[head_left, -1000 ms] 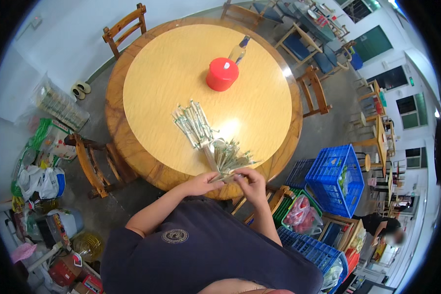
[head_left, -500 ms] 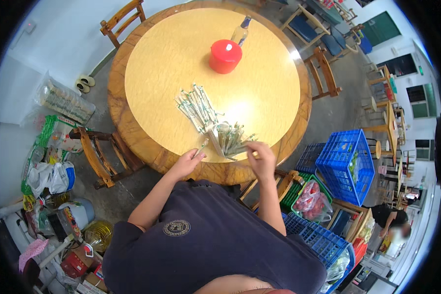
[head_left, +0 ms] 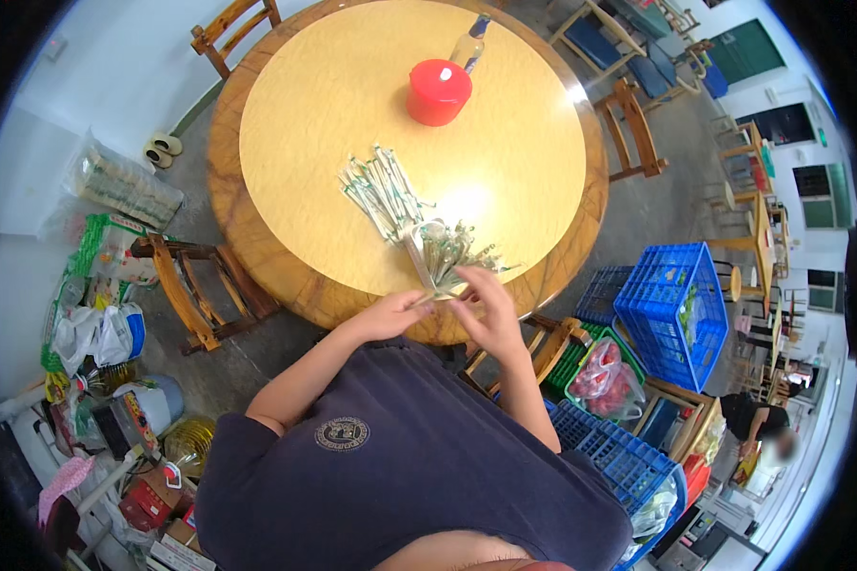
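Observation:
Near the table's front edge, my left hand [head_left: 390, 317] is closed, its fingertips pinching the end of a slim wrapped packet beside a bundle. Close to its right, my right hand [head_left: 493, 316] has thumb and fingers apart, fingertips against the bundle's near right side. The bundle of slim, clear-wrapped sticks [head_left: 449, 249] fans out in front of both hands, with a pale strip [head_left: 416, 255] along its left. Just beyond lies a loose pile of white-and-green wrapped sticks [head_left: 383, 195], shaped like packed chopsticks. My fingers hide the bundle's near ends.
A red lidded tub [head_left: 439, 95] and a glass bottle [head_left: 468, 46] stand farther back on the round table [head_left: 305, 124]. Wooden chairs [head_left: 195, 295] surround it. Blue crates [head_left: 671, 309] and a bag of red produce [head_left: 605, 381] are at right. Another person [head_left: 747, 423] is at far right.
My left hand has moved right and nearer to me, bringing its packet to the bundle's near end. My right hand has shifted left, its fingers now spread against the bundle.

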Tool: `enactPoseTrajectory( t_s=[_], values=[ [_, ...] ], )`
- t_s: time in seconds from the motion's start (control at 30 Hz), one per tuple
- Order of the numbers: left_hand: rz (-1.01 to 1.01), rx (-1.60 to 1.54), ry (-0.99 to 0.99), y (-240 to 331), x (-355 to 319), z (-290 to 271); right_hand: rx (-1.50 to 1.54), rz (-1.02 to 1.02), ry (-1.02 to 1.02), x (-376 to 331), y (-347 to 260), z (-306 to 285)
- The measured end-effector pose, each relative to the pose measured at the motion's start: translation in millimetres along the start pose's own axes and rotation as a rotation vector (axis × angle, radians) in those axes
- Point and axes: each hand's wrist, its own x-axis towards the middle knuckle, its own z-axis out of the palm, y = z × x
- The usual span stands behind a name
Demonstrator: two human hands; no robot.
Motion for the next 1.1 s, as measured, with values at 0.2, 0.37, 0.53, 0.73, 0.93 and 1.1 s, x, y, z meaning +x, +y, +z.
enactPoseTrajectory(
  t_s=[0.2,0.37,0.53,0.73,0.93,1.1],
  values=[
    [0.1,0.12,-0.239,11.6,10.5,25.5,0.135,0.298,-0.259,-12.6,5.2,4.1],
    [0.224,-0.012,-0.214,20.8,0.9,20.8,0.588,0.399,-0.09,-26.7,15.9,-12.2],
    [0.177,0.218,-0.078,-1.6,3.2,-4.5,0.642,0.116,0.341,-16.8,20.3,-36.0],
    [0.172,0.15,-0.045,3.9,-2.2,-21.3,0.532,0.05,0.284,-7.3,28.0,-41.0],
    [0.135,0.251,-0.175,-16.7,4.3,-19.4,0.583,0.289,0.117,0.0,16.4,-22.9],
    [0.173,0.225,-0.187,-11.8,-1.8,-13.0,0.471,0.265,0.118,-5.9,27.7,-26.5]
  ],
)
